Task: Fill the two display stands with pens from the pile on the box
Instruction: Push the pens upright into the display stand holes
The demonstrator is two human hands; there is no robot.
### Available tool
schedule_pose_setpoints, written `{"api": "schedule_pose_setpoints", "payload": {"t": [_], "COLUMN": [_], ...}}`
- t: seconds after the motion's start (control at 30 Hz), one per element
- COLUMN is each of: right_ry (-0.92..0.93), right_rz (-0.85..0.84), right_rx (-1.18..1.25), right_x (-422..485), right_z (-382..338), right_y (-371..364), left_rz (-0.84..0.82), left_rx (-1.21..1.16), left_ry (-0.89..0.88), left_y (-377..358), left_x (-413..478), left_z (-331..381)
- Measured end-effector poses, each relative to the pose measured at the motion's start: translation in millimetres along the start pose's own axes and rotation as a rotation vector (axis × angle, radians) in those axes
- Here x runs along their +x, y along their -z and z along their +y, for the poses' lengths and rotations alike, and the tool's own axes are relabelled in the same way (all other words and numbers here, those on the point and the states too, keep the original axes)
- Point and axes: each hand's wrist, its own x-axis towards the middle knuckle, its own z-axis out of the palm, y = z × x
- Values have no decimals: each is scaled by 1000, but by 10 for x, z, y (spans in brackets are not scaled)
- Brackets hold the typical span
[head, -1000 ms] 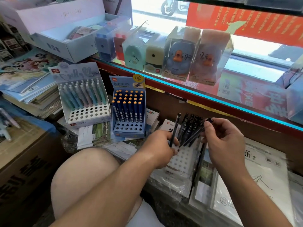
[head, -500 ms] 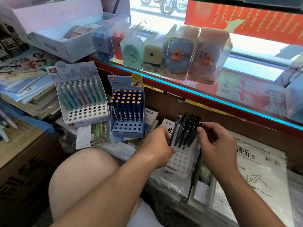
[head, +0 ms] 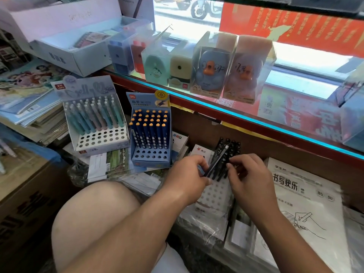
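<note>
A white display stand [head: 213, 195] with rows of holes sits low in front of me, with several black pens [head: 232, 148] standing in its back rows. My left hand [head: 187, 175] grips one dark pen [head: 217, 160] that slants up to the right across the stand. My right hand [head: 249, 174] hovers over the stand, its curled fingertips pinching a black pen among those standing there. Further left stand a pastel pen stand [head: 98, 125] and a blue stand of orange-tipped pens [head: 150, 134], each with bare front holes.
A glass counter edge [head: 236, 113] overhangs the stands, with boxed sharpeners [head: 212, 64] on top. Wrapped copybooks [head: 307, 213] lie to the right. A cardboard box [head: 23, 194] is at the left, and my bare knee [head: 94, 217] is below the stands.
My right hand has come down from holding a pen above the stand to the pens standing in it. My left hand has shifted right, its pen now slanting across the stand.
</note>
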Motion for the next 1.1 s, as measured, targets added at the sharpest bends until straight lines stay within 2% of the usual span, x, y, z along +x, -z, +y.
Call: {"api": "schedule_pose_setpoints", "payload": {"t": [0.17,0.27,0.37,0.47,0.63,0.83,1.1], "right_ry": [-199,-177,-161,-124,-62,-27,-58], "right_rz": [-2,-23,110,177,64,58,116], "right_rx": [464,538,581,482,178,74,110], "right_x": [60,110,144,140,72,12,25], "right_z": [-155,-213,-225,-165,2,70,103], "right_y": [168,248,326,380,262,125,107], "left_rz": [-53,-45,-11,-73,-208,-246,-249], "left_rx": [-9,0,118,340,511,546,487], "left_ry": [-51,-74,-53,10,12,12,2], "left_y": [-20,-28,-5,1,-58,-98,-136], "left_x": [-26,-42,-47,-43,-63,-64,-14], "left_z": [50,78,57,-6,-40,-43,-88]}}
